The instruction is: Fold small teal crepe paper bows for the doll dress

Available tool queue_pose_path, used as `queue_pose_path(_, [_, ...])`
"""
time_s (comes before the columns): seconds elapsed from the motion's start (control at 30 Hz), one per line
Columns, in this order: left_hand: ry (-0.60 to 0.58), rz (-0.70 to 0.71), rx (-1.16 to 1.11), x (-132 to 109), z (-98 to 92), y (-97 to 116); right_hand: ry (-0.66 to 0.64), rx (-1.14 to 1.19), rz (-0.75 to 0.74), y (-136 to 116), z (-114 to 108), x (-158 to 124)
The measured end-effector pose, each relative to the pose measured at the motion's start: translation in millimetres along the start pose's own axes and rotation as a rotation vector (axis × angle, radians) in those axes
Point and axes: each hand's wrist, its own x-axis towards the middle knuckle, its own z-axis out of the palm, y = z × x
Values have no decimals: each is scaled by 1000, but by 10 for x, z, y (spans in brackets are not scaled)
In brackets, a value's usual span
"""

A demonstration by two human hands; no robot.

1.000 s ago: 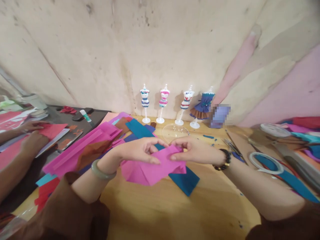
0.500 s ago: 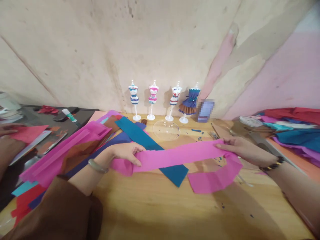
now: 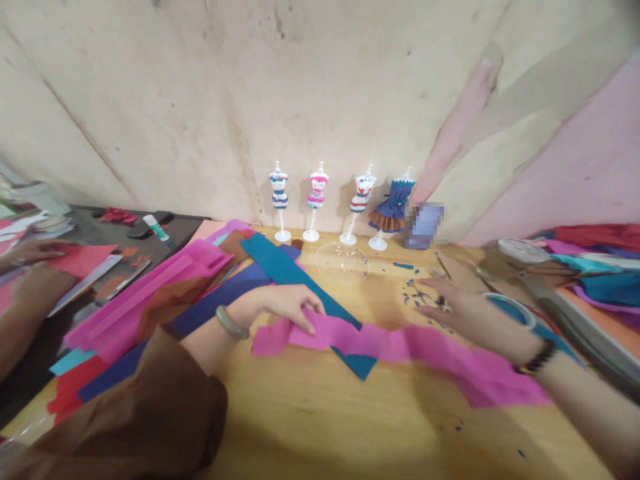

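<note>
Left hand (image 3: pixel 293 308) pinches the pink strip (image 3: pixel 390 343) near its left end; the right hand (image 3: pixel 463 313), blurred, is open with fingers spread, apparently holding nothing, near the blue scraps (image 3: pixel 419 295). The pink strip runs in waves over the desk (image 3: pixel 300 420), crossing the teal strip (image 3: pixel 280 263). Spreading it out seems the step in hand; next calls for gripping its loose right end.
</note>
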Motion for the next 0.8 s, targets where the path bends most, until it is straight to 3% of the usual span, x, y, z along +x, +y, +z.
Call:
queue_pose_path(0.03, [-33,49,9,85,53,104,-40,39,-63,-254,141,44])
queue_pose_path(0.13, [-54,141,39,230,167,334,-423,361,-271,-809,487,158])
queue_pose_path(0.23, [-25,82,41,173,146,342,-636,491,-172,-906,579,211])
queue_pose_path(0.33, [40,-38,63,6,37,192,-632,508,-63,-695,466,195])
queue_pose_path(0.5, [151,-146,25,-194,-56,-41,-553,422,-2,-321,266,134])
queue_pose_path(0.67, [132,-192,-233,-228,-20,-175,-581,372,69,-178,206,72])
queue_pose_path(0.8, [198,-229,-289,-238,-18,-294,-558,392,105,-77,205,54])
